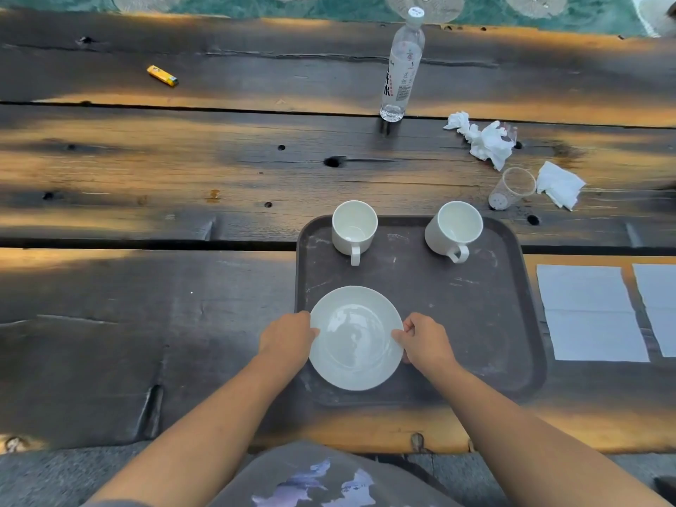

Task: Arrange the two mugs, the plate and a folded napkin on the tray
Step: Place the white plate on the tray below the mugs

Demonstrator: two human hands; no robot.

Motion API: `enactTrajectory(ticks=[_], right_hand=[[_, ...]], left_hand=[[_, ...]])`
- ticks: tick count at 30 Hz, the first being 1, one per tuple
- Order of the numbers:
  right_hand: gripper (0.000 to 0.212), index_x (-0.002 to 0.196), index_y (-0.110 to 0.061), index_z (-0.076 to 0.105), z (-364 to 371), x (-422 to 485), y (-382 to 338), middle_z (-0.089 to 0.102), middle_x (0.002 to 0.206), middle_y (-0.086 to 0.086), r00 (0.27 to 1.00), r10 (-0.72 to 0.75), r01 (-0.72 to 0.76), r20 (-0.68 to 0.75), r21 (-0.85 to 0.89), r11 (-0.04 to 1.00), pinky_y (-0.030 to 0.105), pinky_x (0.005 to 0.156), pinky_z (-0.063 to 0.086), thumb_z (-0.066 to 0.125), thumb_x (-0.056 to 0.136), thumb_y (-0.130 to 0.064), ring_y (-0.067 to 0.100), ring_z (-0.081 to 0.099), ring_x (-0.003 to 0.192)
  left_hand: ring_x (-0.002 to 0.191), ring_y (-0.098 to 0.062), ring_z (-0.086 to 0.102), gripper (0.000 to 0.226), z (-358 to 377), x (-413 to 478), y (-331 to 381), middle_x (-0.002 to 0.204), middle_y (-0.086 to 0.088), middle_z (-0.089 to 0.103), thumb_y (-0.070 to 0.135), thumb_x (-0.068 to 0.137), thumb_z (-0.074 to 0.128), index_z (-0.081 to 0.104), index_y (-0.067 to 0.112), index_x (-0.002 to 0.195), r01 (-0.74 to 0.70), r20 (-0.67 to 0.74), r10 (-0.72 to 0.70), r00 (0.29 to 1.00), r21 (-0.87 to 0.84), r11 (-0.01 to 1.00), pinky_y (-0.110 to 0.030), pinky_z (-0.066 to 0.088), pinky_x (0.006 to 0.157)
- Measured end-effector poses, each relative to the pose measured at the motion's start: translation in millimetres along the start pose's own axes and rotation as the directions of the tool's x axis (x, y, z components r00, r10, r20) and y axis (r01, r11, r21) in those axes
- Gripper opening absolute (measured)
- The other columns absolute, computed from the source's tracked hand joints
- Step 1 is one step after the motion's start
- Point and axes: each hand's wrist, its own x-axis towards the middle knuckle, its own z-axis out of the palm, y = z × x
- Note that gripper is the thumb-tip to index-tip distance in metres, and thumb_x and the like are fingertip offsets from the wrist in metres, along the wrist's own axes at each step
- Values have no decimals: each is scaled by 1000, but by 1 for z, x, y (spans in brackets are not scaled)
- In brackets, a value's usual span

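A dark brown tray (486,323) lies on the wooden table. Two white mugs stand upright at its far edge, one on the left (354,228) and one on the right (453,228), both handles pointing toward me. A white plate (356,340) rests on the tray's near left corner. My left hand (289,338) grips the plate's left rim and my right hand (424,340) grips its right rim. Two flat white napkins lie on the table right of the tray, the nearer napkin (590,312) unfolded and the other napkin (658,305) cut off by the frame edge.
A clear water bottle (402,67) stands behind the tray. Crumpled tissues (483,139), a tipped plastic cup (512,188) and another tissue (559,184) lie at the back right. A yellow lighter (162,75) sits far left. The table's near edge runs just below the tray.
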Motion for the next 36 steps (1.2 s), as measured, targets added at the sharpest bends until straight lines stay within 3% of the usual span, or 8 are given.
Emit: enactTrajectory(ticks=[11, 14, 18, 23, 33, 36], right_hand=[[15, 87, -1, 59, -2, 3, -4, 65, 77, 13, 1000, -2, 2, -17, 45, 999, 54, 78, 61, 65, 87, -15, 43, 70, 85], [16, 86, -1, 59, -3, 4, -5, 69, 81, 17, 1000, -6, 7, -20, 44, 999, 53, 78, 61, 65, 88, -16, 42, 70, 82], [19, 83, -2, 58, -5, 5, -7, 61, 71, 6, 1000, -7, 8, -24, 28, 1000, 51, 77, 61, 66, 88, -18, 40, 71, 82], [24, 73, -12, 49, -8, 7, -9, 57, 68, 6, 1000, -8, 8, 4, 7, 1000, 50, 78, 61, 66, 89, -17, 42, 72, 81], [24, 75, -10, 50, -9, 6, -8, 61, 71, 11, 1000, -13, 13, 1, 6, 1000, 45, 74, 60, 65, 93, -16, 36, 70, 65], [21, 78, -4, 53, -9, 6, -8, 67, 77, 21, 1000, -8, 7, 5, 42, 999, 39, 66, 60, 65, 92, -14, 38, 70, 66]], left_hand=[[87, -30, 57, 29, -9, 2, 4, 109, -11, 68, 33, 105, 47, 62, 9, 114, 0, 34, -2, 999, 58, 998, -35, 41, 71], [81, -28, 52, 29, -9, 1, 4, 105, -10, 67, 34, 105, 48, 61, 9, 112, 10, 24, -11, 1000, 42, 999, -35, 42, 70], [79, -27, 52, 30, -7, 2, 2, 95, -7, 62, 36, 104, 48, 61, 9, 110, 16, 15, -16, 1000, 17, 1000, -34, 41, 69], [78, -27, 52, 30, -7, 3, 2, 84, -2, 52, 36, 104, 48, 60, 9, 108, 14, 16, -14, 1000, -7, 1000, -33, 40, 67], [84, -28, 59, 29, -7, 1, 2, 103, -10, 68, 34, 104, 47, 61, 10, 112, 9, 22, -8, 1000, -43, 999, -35, 49, 73], [89, -29, 64, 28, -6, 0, 2, 103, -9, 69, 34, 104, 47, 62, 11, 113, 18, 19, -17, 1000, -50, 999, -37, 54, 78]])
